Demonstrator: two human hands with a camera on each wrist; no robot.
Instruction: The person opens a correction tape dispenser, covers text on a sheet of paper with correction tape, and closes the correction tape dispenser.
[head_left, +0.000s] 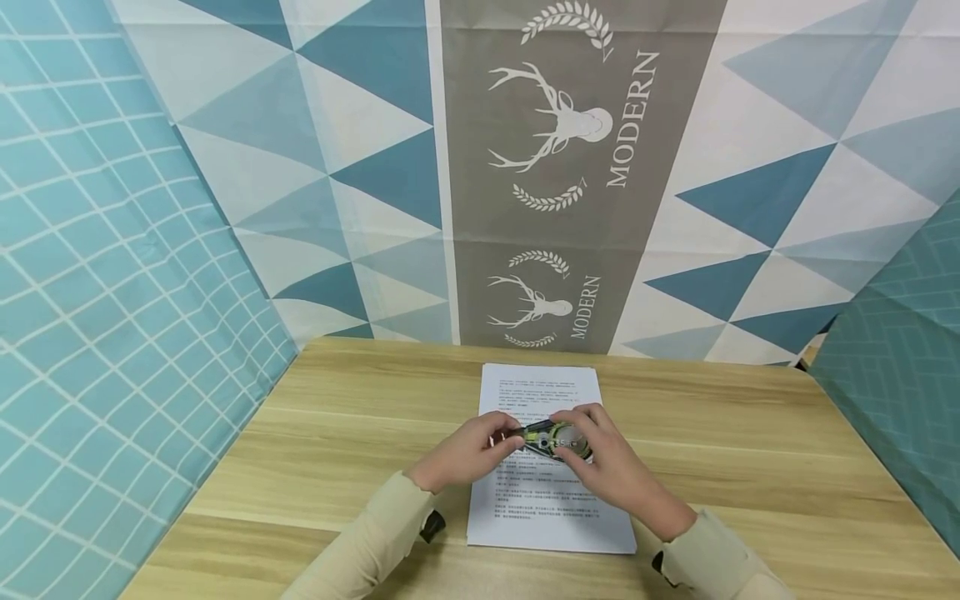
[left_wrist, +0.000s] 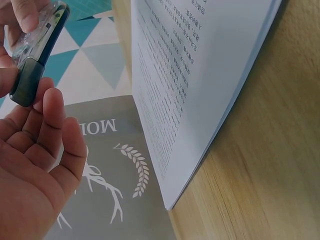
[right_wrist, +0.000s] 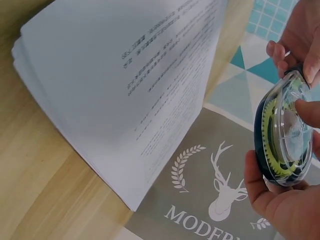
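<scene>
Pale wood tabletop (head_left: 360,392) spreading across the lower frame, blue-and-white triangle cloth (head_left: 375,125) facing me behind it, taupe deer-print band (head_left: 543,229) running down the upper middle, white-gridded aqua sheet (head_left: 97,250) draping the left, teal sheet (head_left: 900,367) hanging at lower right

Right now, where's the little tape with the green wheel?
In the head view, the tape is low down, just right of centre, held between the left fingers and right fingers, above the paper.

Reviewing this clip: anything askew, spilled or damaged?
The deer prints and MODERN lettering on the backdrop look odd, turned sideways. I see no spill; the paper stack and tape dispenser show no obvious damage.
</scene>
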